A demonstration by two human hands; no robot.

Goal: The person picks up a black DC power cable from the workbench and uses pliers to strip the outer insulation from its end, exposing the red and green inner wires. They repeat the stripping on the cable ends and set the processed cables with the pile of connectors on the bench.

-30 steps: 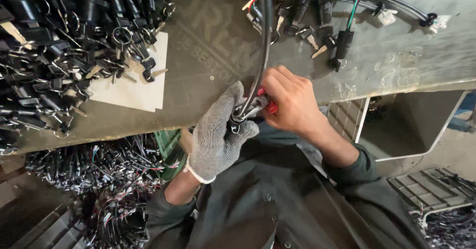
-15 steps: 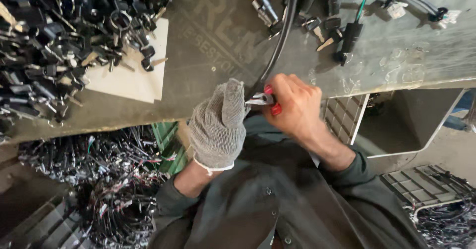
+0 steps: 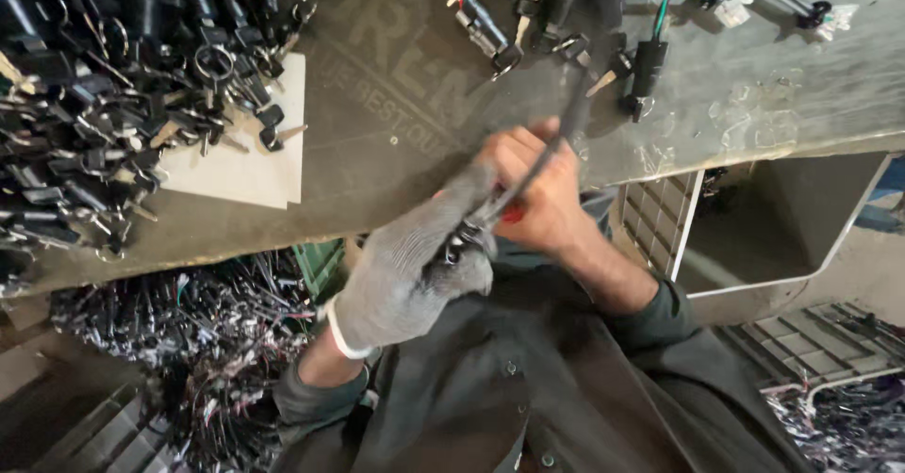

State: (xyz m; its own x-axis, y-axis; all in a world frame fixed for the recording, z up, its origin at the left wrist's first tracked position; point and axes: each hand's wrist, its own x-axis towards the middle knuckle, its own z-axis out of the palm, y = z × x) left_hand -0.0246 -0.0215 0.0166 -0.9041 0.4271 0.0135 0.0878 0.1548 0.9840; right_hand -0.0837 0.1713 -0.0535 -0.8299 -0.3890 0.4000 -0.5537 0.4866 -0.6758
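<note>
Since half a second ago both hands have drifted a little toward the person's left and up onto the bench edge, and the black cable now blurs with motion where it earlier hung steady.

Left hand [image 3: 415, 270]: grey knit glove, white cuff. Curled closed around the lower end of the black cable [image 3: 542, 167], where a small metal fitting shows between the gloved fingers. Knuckles toward the bench.

Right hand [image 3: 537, 190]: bare, just beside the gloved one and touching it. Fingers folded tight around a red-handled tool [image 3: 512, 214]; only a sliver of red shows under the palm. What the tool's tip is doing I cannot tell: hidden by the fingers.

Cable runs from the left-hand grip, across the right-hand knuckles, up and away from the body to a wire harness [image 3: 603, 30] beyond the hands: black connectors, a red lead, a green lead, white plugs farther toward the right-hand side.

Both hands sit over the near edge of the grey workbench [image 3: 396, 124], faint lettering on its top. Well off on the left-hand side, a heap of black keys with rings [image 3: 104, 87], some spilling onto a white card [image 3: 255, 167].

Below the left forearm, under the bench, a tangle of black wiring [image 3: 189, 341]. On the right-hand side, past the sleeve, a white-edged bin [image 3: 754, 237].
</note>
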